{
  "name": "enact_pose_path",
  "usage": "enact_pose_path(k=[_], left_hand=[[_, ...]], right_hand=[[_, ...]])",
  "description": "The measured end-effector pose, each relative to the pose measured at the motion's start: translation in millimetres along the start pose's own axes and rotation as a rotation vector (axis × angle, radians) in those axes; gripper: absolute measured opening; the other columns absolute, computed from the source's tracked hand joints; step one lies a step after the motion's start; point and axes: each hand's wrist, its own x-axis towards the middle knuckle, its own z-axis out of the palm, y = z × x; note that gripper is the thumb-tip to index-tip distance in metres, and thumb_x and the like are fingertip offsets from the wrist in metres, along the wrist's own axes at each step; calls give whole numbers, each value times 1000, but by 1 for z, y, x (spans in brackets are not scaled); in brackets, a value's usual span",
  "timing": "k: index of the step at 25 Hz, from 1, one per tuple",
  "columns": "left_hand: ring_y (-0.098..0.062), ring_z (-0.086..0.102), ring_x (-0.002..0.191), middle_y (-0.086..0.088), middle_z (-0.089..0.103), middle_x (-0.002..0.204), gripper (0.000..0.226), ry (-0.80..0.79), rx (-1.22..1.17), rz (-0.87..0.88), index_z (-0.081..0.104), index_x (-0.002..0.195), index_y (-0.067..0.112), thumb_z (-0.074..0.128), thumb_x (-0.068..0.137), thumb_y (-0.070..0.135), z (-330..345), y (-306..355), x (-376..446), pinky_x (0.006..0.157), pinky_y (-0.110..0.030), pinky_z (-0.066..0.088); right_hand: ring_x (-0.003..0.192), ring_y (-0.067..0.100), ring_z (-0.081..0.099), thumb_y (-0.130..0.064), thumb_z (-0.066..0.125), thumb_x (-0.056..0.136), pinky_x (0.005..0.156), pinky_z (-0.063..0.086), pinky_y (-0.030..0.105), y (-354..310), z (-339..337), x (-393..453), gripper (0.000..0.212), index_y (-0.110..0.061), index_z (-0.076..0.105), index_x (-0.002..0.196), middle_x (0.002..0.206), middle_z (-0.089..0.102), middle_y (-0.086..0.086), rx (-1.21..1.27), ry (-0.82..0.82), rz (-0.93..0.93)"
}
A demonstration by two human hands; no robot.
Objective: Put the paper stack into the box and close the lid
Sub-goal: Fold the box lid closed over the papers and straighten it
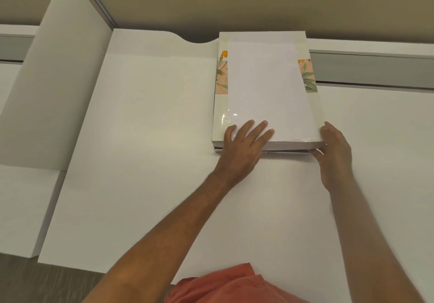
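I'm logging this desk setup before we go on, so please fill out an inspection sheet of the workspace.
Surface: white desk, bare around the work.
Job's things: flower-printed box at the far edge; white paper stack lying on top of it; whether the lid is shut cannot be told.
Clutter: nothing seen.
Grippers: left hand flat on the stack's near left corner; right hand gripping the near right corner.
Cables: nothing seen.
Surroundings: white curved divider panel at left, beige wall behind.

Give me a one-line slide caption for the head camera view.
Left hand flat on a paper stack atop a floral box, right hand gripping its near right corner, on a white desk.
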Motion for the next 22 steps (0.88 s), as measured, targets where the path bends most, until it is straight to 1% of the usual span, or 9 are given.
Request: enact_pose_path(k=[3,5,8,9,11,12,14,17,22], left_hand=[[-31,28,156,-2,26,170,74,-28,40,-250,33,158,31,64,91,39,1,-1,-12,120,-62,17],[-36,24,156,-8,21,171,82,-56,0,-408,31,159,31,71,88,35,1,-6,-21,121,-63,22],[-42,23,156,-16,24,170,80,-71,-97,-408,36,160,26,76,90,21,0,-14,-27,122,-56,33],[-42,22,156,-17,24,169,78,-77,-115,-390,36,160,25,74,92,19,0,-15,-26,123,-53,33],[-43,20,157,-16,26,169,75,-91,-130,-379,36,160,24,72,94,17,0,-15,-26,124,-51,32],[-43,21,156,-16,27,169,75,-97,-136,-377,37,160,24,71,94,16,1,-15,-26,124,-51,33],[-43,21,156,-16,27,168,75,-102,-145,-373,37,160,24,72,94,16,2,-16,-28,123,-51,34],[-42,21,156,-16,27,169,74,-124,-180,-378,37,160,23,72,94,14,3,-17,-29,123,-51,36],[-42,21,157,-14,26,169,72,-141,-196,-371,39,159,23,71,95,17,5,-18,-30,122,-50,36]], right_hand=[[135,28,61,-25,53,103,84,57,30,-3,-1,-5,42,-23,62,145,146,64,1,-159,-3,-5],[132,27,61,-27,47,100,87,57,32,-3,1,-8,47,-28,62,144,144,64,-3,-284,12,-21],[126,24,60,-33,41,95,105,52,44,1,5,-8,52,-35,60,143,143,60,-3,-441,45,-26],[119,24,58,-33,40,93,105,50,43,2,6,-7,53,-33,62,141,139,59,0,-463,53,-22],[102,22,48,-29,40,91,90,46,36,4,7,-6,47,-25,67,129,120,51,3,-483,49,-30],[99,20,43,-27,40,92,81,42,32,4,7,-7,38,-25,68,117,115,45,3,-481,38,-38],[96,18,39,-24,41,94,71,35,25,4,7,-8,21,-33,58,102,112,40,1,-485,8,-29],[94,18,38,-23,39,95,64,30,24,5,6,-8,18,-36,48,88,110,38,1,-597,-14,-26],[95,20,36,-22,38,98,63,28,26,10,7,-2,30,-40,39,74,110,37,2,-680,-32,-11]])
